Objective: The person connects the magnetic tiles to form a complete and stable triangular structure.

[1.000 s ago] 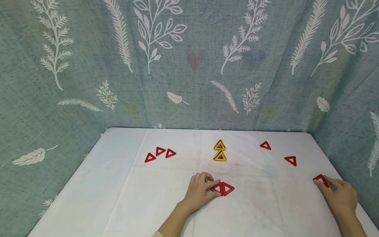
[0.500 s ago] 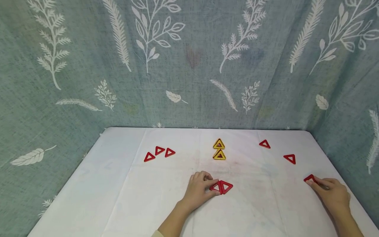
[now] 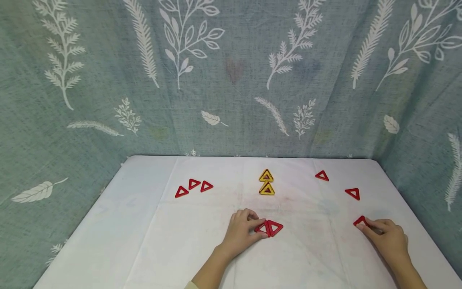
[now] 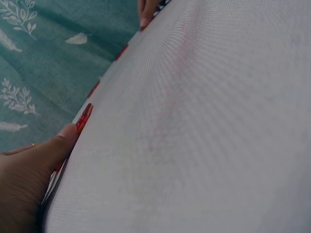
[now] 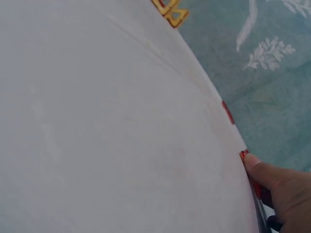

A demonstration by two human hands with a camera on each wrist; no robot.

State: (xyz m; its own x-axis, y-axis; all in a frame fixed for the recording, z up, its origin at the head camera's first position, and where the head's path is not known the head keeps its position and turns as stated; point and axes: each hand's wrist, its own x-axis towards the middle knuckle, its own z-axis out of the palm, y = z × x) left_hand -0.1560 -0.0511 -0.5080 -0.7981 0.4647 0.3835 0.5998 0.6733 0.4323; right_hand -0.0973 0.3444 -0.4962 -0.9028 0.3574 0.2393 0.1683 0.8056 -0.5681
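Two red magnetic-tile-like triangle frames lie side by side near the middle of the table in the head view. My left hand (image 3: 242, 230) pinches the left triangle (image 3: 268, 228) between thumb and index finger, and the right triangle (image 3: 276, 223) sits edge to edge with it. At the right side, my right hand (image 3: 390, 237) pinches another red triangle (image 3: 359, 219) by its near corner, low over the white cloth. The right wrist view shows the thumb (image 5: 257, 167) pressed against that red piece, most of which is hidden there.
Two yellow triangles, a farther one (image 3: 266, 180) and a nearer one (image 3: 267, 193), stand at the back middle. Three red triangles (image 3: 181, 195) lie back left. Two loose red triangles, one (image 3: 322, 178) farther back, lie right. A leaf-patterned curtain (image 3: 231, 120) surrounds the white table (image 3: 144, 160).
My right hand has slid leftward over the table, carrying its red triangle toward the middle. The left hand keeps its grip on the left triangle of the pair.
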